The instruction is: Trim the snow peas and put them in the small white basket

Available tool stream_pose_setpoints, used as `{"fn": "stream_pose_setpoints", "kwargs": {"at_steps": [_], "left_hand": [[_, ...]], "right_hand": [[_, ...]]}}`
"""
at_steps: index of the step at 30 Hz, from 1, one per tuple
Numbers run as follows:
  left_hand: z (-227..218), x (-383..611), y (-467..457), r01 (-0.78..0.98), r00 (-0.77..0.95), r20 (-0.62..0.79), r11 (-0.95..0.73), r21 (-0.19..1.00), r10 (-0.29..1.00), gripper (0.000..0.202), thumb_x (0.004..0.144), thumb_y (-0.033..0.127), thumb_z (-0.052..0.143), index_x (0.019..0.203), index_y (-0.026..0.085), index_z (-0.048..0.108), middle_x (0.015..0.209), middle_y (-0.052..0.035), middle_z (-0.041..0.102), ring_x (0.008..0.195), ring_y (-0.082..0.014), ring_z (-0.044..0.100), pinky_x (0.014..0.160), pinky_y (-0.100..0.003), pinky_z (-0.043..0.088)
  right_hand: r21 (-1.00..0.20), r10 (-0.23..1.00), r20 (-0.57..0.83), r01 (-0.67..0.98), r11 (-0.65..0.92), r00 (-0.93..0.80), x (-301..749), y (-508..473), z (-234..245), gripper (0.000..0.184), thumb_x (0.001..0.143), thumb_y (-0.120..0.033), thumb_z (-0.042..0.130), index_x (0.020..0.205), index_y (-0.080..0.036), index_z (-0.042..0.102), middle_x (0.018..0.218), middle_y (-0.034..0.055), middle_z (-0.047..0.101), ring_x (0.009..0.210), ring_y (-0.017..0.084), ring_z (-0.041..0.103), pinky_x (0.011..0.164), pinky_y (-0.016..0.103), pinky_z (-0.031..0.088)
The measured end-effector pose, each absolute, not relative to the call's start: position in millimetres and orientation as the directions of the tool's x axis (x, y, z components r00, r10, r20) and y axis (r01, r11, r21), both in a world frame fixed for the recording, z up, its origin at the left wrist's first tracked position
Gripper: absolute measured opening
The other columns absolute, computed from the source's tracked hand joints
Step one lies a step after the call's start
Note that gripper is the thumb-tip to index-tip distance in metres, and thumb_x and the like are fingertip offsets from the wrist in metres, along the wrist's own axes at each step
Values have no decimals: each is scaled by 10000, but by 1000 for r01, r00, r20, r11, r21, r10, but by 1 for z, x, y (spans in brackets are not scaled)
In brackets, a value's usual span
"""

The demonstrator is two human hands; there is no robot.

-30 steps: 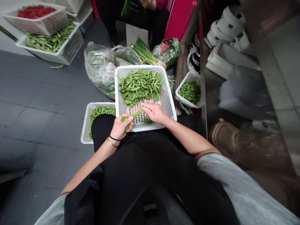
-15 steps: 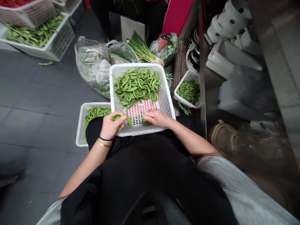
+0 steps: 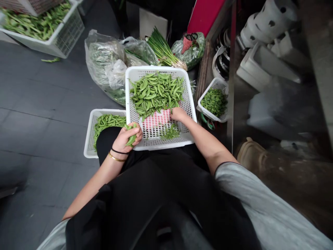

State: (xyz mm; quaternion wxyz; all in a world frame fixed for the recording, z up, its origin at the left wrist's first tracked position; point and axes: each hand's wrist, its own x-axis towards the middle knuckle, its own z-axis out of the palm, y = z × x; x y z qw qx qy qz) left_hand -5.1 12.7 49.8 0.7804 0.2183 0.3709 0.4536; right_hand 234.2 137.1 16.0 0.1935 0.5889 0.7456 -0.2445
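Note:
A white perforated basket (image 3: 161, 143) rests on my lap, with a heap of green pea pods (image 3: 156, 93) filling its far half. Several pea pods (image 3: 132, 136) are gripped in my closed left hand (image 3: 125, 139), over the basket's near left corner. My right hand (image 3: 179, 114) reaches inside to the near right edge of the heap. Its fingers curl in against the pods, and the tips are hidden, so what they pinch cannot be made out. Small green trimmings (image 3: 170, 132) lie on the basket floor in front of my right hand.
A second white basket of pods (image 3: 90, 139) stands low on the left, partly behind my knee. Bagged greens (image 3: 105, 66), spring onions (image 3: 162, 48) and scissors on another bag (image 3: 191, 36) lie beyond. A small basket of leafy greens (image 3: 214, 102) sits right, beside a metal shelf edge (image 3: 230, 86).
My right hand has moved away from the trimmings, forward to the heap's edge. My left hand has drawn slightly back with its pods, now held more upright. The view has shifted a little.

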Motion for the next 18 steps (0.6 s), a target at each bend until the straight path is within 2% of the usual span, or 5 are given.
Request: {"fn": "stream_pose_setpoints", "kwargs": {"at_steps": [2, 4, 7, 10, 18], "left_hand": [[49, 0, 12, -466, 245, -428, 493, 735, 870, 218, 632, 232, 748, 672, 134, 557, 502, 25, 492, 386, -70, 438, 310, -152, 266], [49, 9, 11, -394, 141, -466, 481, 783, 874, 248, 619, 242, 767, 752, 118, 598, 511, 16, 529, 389, -81, 468, 318, -163, 290], [49, 25, 9, -331, 68, -470, 464, 821, 880, 321, 580, 252, 797, 796, 109, 609, 512, 18, 556, 385, -82, 490, 349, -179, 343], [51, 32, 3, -306, 81, -421, 424, 852, 903, 304, 572, 264, 801, 732, 129, 580, 474, 31, 545, 369, -81, 484, 362, -185, 351], [65, 19, -6, -256, 194, -331, 373, 892, 924, 280, 577, 254, 800, 729, 124, 604, 450, 20, 551, 352, -85, 478, 355, -190, 341]], "right_hand": [[-260, 767, -563, 947, 190, -308, 238, 119, 25, 275, 912, -339, 476, 888, -105, 618, 846, 85, 659, 771, 147, 625, 692, 248, 457], [-520, 715, -505, 831, 196, -484, 237, 92, 36, 286, 914, -346, 437, 797, -130, 585, 665, 15, 626, 604, 104, 589, 594, 208, 402], [-761, 664, -267, 576, 300, -698, 225, 49, 50, 268, 889, -332, 455, 714, -150, 543, 576, -37, 554, 538, 81, 515, 572, 190, 347], [-761, 619, -103, 463, 455, -778, 212, 27, 58, 221, 863, -291, 498, 703, -151, 556, 602, -32, 543, 566, 82, 475, 585, 195, 319], [-745, 693, 202, 351, 567, -692, 205, 47, 85, 158, 883, -278, 511, 877, -152, 605, 822, 29, 635, 752, 120, 543, 715, 235, 385]]}}
